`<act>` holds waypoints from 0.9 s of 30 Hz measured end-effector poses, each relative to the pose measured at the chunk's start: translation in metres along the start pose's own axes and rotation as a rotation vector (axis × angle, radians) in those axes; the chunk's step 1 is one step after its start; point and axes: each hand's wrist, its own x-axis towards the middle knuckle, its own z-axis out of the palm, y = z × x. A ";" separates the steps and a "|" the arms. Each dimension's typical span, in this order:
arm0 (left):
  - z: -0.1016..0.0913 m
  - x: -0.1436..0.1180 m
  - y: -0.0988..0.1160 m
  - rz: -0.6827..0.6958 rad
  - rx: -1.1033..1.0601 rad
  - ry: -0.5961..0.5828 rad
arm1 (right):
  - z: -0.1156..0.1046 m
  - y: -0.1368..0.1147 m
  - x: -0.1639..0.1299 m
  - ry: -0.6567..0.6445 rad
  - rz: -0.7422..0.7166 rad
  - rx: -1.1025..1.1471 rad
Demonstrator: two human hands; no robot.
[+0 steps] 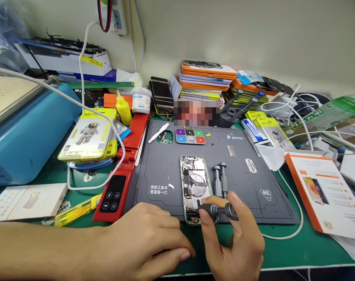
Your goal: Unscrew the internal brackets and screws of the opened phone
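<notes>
An opened phone [197, 183] lies on the dark grey work mat [165, 168], its inner parts bare and its lower end toward me. My right hand [236, 238] grips a dark grey screwdriver [217, 210] between thumb and fingers, its tip end over the phone's lower part. Loosely curled, my left hand [148, 242] rests at the mat's front edge, left of the phone. Nothing shows in it, though some fingertips are hidden. Two more screwdrivers [220, 181] lie together right of the phone. A small white piece [171, 186] sits left of it.
Behind the phone are a colourful screw tray [190, 136] and a white stick [158, 133]. A red device [114, 195], a yellow cutter [78, 210] and battery boxes [88, 134] are at left. A white-and-orange box [323, 195] and white cables [294, 230] are at right.
</notes>
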 end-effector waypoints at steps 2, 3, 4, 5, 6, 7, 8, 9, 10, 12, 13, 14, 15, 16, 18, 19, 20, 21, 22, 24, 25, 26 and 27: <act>-0.003 0.001 0.002 -0.071 -0.101 -0.023 | 0.001 -0.008 0.004 0.059 0.098 0.066; -0.004 0.002 0.002 -0.100 -0.129 -0.032 | 0.002 -0.014 0.006 0.096 0.163 0.137; -0.005 0.001 0.003 -0.126 -0.144 -0.036 | 0.003 -0.019 0.007 0.197 0.230 0.225; -0.005 0.001 0.003 -0.149 -0.151 -0.037 | 0.004 -0.025 0.008 0.299 0.311 0.297; -0.005 0.000 0.003 -0.169 -0.151 -0.036 | 0.005 -0.030 0.008 0.358 0.385 0.376; -0.004 0.000 0.003 -0.180 -0.150 -0.030 | 0.005 -0.034 0.007 0.370 0.451 0.469; -0.004 -0.001 0.002 -0.185 -0.154 -0.027 | 0.006 -0.037 0.006 0.352 0.507 0.549; -0.003 -0.002 0.001 -0.183 -0.160 -0.026 | 0.007 -0.039 0.005 0.318 0.555 0.619; -0.002 -0.002 0.000 -0.181 -0.169 -0.026 | 0.007 -0.040 0.005 0.289 0.587 0.673; 0.000 -0.003 -0.002 -0.175 -0.181 -0.020 | 0.007 -0.039 0.003 0.284 0.624 0.724; 0.001 -0.004 -0.003 -0.177 -0.187 -0.018 | 0.007 -0.039 0.002 0.295 0.630 0.732; 0.002 -0.004 -0.003 -0.182 -0.196 -0.019 | 0.006 -0.038 0.001 0.301 0.632 0.737; 0.002 -0.004 -0.003 -0.188 -0.207 -0.019 | 0.006 -0.038 0.001 0.291 0.634 0.745; 0.002 -0.004 -0.003 -0.190 -0.218 -0.024 | 0.005 -0.037 0.000 0.261 0.639 0.759; 0.001 -0.004 -0.003 -0.193 -0.227 -0.032 | 0.004 -0.036 0.000 0.177 0.659 0.801; 0.001 -0.004 -0.002 -0.192 -0.228 -0.033 | 0.003 -0.036 0.000 0.139 0.669 0.827; 0.000 -0.004 -0.002 -0.191 -0.225 -0.036 | 0.003 -0.036 0.000 0.110 0.677 0.850; 0.000 -0.003 -0.002 -0.190 -0.223 -0.041 | 0.003 -0.036 0.000 0.092 0.679 0.868; -0.001 -0.003 -0.002 -0.191 -0.223 -0.046 | 0.003 -0.036 0.000 0.080 0.679 0.882; -0.001 -0.003 -0.002 -0.195 -0.230 -0.054 | 0.002 -0.036 0.000 0.065 0.680 0.902; -0.001 -0.003 -0.002 -0.198 -0.234 -0.055 | 0.001 -0.036 -0.001 0.062 0.684 0.907; -0.001 -0.003 -0.003 -0.202 -0.237 -0.054 | 0.000 -0.036 -0.001 0.058 0.694 0.910; -0.001 -0.004 -0.003 -0.206 -0.237 -0.049 | 0.000 -0.035 -0.001 0.052 0.708 0.911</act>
